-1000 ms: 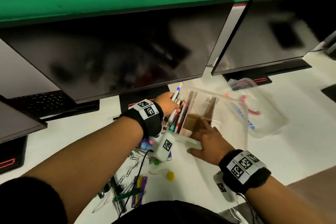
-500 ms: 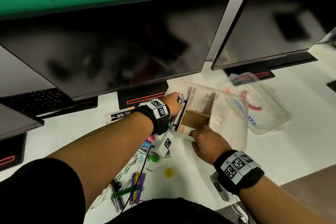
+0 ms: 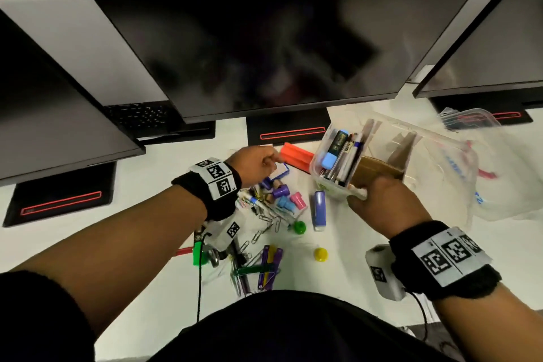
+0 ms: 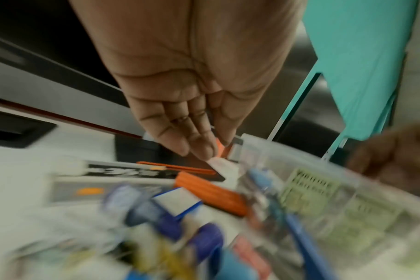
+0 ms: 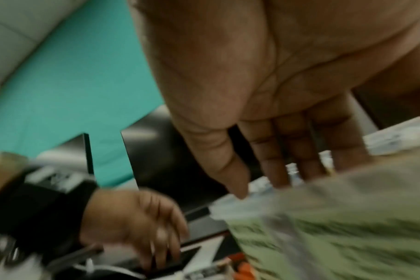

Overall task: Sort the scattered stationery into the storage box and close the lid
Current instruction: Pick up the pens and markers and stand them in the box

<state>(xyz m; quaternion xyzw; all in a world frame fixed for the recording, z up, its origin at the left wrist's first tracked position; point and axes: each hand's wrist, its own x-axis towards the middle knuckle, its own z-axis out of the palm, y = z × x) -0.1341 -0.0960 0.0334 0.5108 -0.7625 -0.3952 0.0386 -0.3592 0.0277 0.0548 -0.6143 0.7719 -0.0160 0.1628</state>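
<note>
The storage box (image 3: 390,138) is made of clear, glossy plastic; brown matt cardboard dividers (image 3: 373,169) are set inside it. Its lid (image 3: 499,173) is of the same transparent plastic. Thin metal wire is seen in the paper clips (image 3: 266,222). The stamps (image 3: 289,201) and the orange case (image 3: 295,156) are of smooth coloured plastic. The desk (image 3: 352,244) is finished matt white. Black knitted cloth forms the wristbands (image 3: 205,194).
</note>
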